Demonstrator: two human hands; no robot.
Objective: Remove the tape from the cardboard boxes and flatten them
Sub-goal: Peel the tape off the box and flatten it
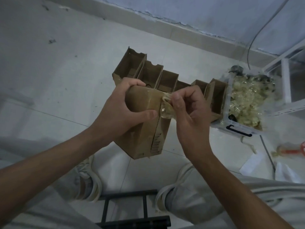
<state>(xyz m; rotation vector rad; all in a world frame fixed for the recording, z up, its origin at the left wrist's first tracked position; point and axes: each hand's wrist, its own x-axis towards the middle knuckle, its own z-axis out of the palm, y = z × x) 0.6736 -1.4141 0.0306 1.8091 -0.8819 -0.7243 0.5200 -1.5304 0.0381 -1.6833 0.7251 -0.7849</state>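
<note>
Brown cardboard fills the middle of the view — a small box (143,123) held up above the floor, over the person's knees. The left hand (122,109) wraps round its upper end, fingers curled over the far edge and thumb pressed on the near face, seemingly to brace it against the pull. The right hand (186,111) pinches a crumpled strip of clear tape (165,106) between thumb and fingertips, half-peeled from the top seam. Behind stands a row of opened boxes (158,76), upright on the tiles. At their right end a clear plastic bin (239,128) holds wadded tape — probably within reach on purpose, though its far side is blurred.
</note>
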